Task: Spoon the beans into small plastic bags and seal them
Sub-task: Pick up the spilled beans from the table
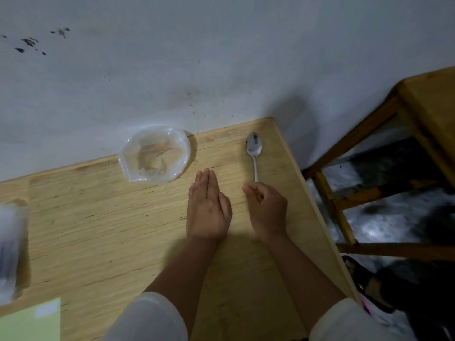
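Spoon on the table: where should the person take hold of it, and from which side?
Best by the handle's near end. The spoon lies flat on the table with its bowl toward the wall and its thin handle pointing back at the person, ending just ahead of the right hand. Those fingers, already curled, could probably pinch it from the near side.

Plain home room, stained white wall (172, 70), light wooden table (98, 217) against it, wooden stool (418, 107) beside

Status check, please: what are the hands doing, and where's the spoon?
Left hand flat on table, empty. Right hand loosely curled at spoon handle's end, grip unclear. Clear plastic bag by wall. No beans visible.
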Tool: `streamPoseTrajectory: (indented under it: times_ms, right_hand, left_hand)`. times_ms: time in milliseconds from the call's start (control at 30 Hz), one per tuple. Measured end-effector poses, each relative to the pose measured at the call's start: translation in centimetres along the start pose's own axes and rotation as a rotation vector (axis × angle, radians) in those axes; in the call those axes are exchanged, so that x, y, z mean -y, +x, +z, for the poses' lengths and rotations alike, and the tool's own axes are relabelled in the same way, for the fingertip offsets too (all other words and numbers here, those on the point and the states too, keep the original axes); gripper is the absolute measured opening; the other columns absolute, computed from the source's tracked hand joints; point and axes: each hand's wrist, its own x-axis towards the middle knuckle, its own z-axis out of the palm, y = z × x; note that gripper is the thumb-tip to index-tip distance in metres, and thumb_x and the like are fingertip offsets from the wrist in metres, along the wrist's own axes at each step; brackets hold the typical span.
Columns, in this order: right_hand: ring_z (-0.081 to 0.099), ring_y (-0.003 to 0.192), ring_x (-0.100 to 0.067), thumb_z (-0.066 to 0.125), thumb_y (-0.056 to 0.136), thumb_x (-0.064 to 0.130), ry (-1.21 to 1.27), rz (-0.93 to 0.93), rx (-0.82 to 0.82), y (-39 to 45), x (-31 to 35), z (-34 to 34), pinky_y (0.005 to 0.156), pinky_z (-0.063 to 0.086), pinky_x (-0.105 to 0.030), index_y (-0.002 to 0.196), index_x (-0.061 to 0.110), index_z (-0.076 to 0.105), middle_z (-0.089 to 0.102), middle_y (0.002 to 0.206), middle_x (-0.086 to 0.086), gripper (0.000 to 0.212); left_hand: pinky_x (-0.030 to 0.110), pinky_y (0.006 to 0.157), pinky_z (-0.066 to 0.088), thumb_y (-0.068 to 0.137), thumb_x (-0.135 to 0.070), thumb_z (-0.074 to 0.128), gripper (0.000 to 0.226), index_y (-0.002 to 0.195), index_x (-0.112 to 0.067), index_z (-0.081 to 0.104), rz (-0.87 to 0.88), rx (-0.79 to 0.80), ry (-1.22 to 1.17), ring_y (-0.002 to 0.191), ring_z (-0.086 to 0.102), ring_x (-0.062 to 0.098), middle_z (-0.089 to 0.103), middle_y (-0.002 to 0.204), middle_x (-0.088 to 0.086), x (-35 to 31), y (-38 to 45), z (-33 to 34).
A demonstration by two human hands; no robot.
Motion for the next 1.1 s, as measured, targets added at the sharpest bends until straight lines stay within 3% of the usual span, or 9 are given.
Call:
streamPoseTrajectory:
  times_ms: [167,300,467,600,767,867,1000,1100]
  right_hand:
    - [0.059,0.07,0.002,0.061,0.088,0.024,0.205,0.26,-0.136,-5.5,-0.6,-1.7,0.064,0.047,-0.012,0.095,0.014,0.071,0.068,0.081,0.005,0.016]
    - [0.056,0.071,0.006,0.062,0.088,0.023,0.251,0.368,-0.266,-9.5,-1.9,-3.0,0.063,0.041,0.0,0.096,0.011,0.071,0.068,0.086,0.004,0.017]
    - [0.052,0.071,0.004,0.06,0.09,0.024,0.28,0.51,-0.444,-14.2,-4.6,-6.8,0.06,0.037,0.003,0.101,0.01,0.069,0.063,0.086,0.005,0.02]
    - [0.055,0.078,-0.007,0.059,0.09,0.026,0.279,0.596,-0.552,-17.4,-8.3,-10.2,0.07,0.042,-0.017,0.102,0.012,0.069,0.068,0.093,-0.004,0.021]
    - [0.051,0.065,-0.01,0.053,0.092,0.03,0.122,0.682,-0.637,-21.3,-13.7,-13.4,0.063,0.036,-0.023,0.086,0.02,0.063,0.059,0.075,0.002,0.015]
    - [0.044,0.059,-0.01,0.049,0.094,0.023,0.02,0.719,-0.666,-22.9,-16.8,-14.4,0.062,0.034,-0.028,0.077,0.017,0.055,0.054,0.083,-0.004,0.019]
    - [0.054,0.084,-0.019,0.048,0.094,0.013,-0.057,0.709,-0.631,-24.6,-19.3,-15.6,0.072,0.039,-0.022,0.099,0.007,0.064,0.057,0.105,-0.008,0.018]
    - [0.058,0.103,-0.027,0.048,0.093,0.012,-0.176,0.662,-0.565,-25.2,-20.8,-15.6,0.09,0.048,-0.036,0.103,0.004,0.067,0.064,0.109,-0.012,0.023]
  left_hand:
    - [0.039,0.115,0.019,0.091,-0.022,0.031,0.055,0.141,0.001,0.036,0.223,0.007,-0.102,0.14,0.027,0.027,0.036,0.147,0.017,0.4,-1.8,-0.5]
    - [0.035,0.115,0.021,0.089,-0.024,0.039,0.056,0.14,0.0,0.038,0.401,0.139,-0.235,0.138,0.028,0.023,0.039,0.145,0.017,-0.5,-5.1,0.0]
    - [0.041,0.101,0.041,0.086,-0.023,0.039,0.05,0.126,0.003,0.054,0.69,0.313,-0.112,0.124,0.05,0.034,0.054,0.131,0.02,-6.2,-9.0,2.5]
    - [0.04,0.101,0.039,0.086,-0.026,0.038,0.051,0.127,0.0,0.054,0.822,0.352,-0.005,0.126,0.048,0.031,0.054,0.132,0.017,-10.6,-11.5,4.7]
    - [0.047,0.105,0.031,0.087,-0.024,0.038,0.052,0.13,0.002,0.051,0.785,0.302,0.038,0.13,0.043,0.032,0.05,0.137,0.019,-12.6,-13.5,6.6]
    - [0.052,0.106,0.03,0.088,-0.026,0.039,0.051,0.131,0.0,0.051,0.793,0.287,0.02,0.132,0.039,0.031,0.048,0.138,0.019,-12.2,-13.2,6.8]
    - [0.049,0.109,0.024,0.087,-0.03,0.037,0.055,0.133,-0.004,0.048,0.746,0.283,0.015,0.135,0.035,0.029,0.045,0.141,0.017,-12.7,-13.4,6.4]
    - [0.049,0.109,0.026,0.087,-0.029,0.038,0.054,0.133,-0.002,0.049,0.76,0.252,0.038,0.134,0.039,0.03,0.046,0.14,0.017,-12.8,-13.5,6.2]
